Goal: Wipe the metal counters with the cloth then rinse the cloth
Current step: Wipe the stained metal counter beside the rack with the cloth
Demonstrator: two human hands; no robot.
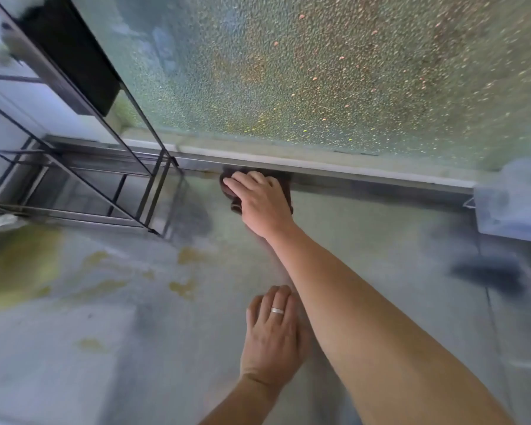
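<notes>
A dark brown cloth (227, 188) lies at the back edge of the metal counter (380, 240), against the raised rear lip. My right hand (262, 204) is stretched forward and presses down on the cloth, covering most of it. My left hand (273, 335), with a ring on one finger, rests flat on the counter nearer to me, fingers together, holding nothing. Yellowish smears (184, 286) mark the counter surface left of my hands.
A black wire rack (105, 191) stands on the counter at the left. A clear plastic container (515, 207) sits at the right by the back edge. Textured frosted glass (319, 72) rises behind the counter. A dark patch (488, 274) shows at the right.
</notes>
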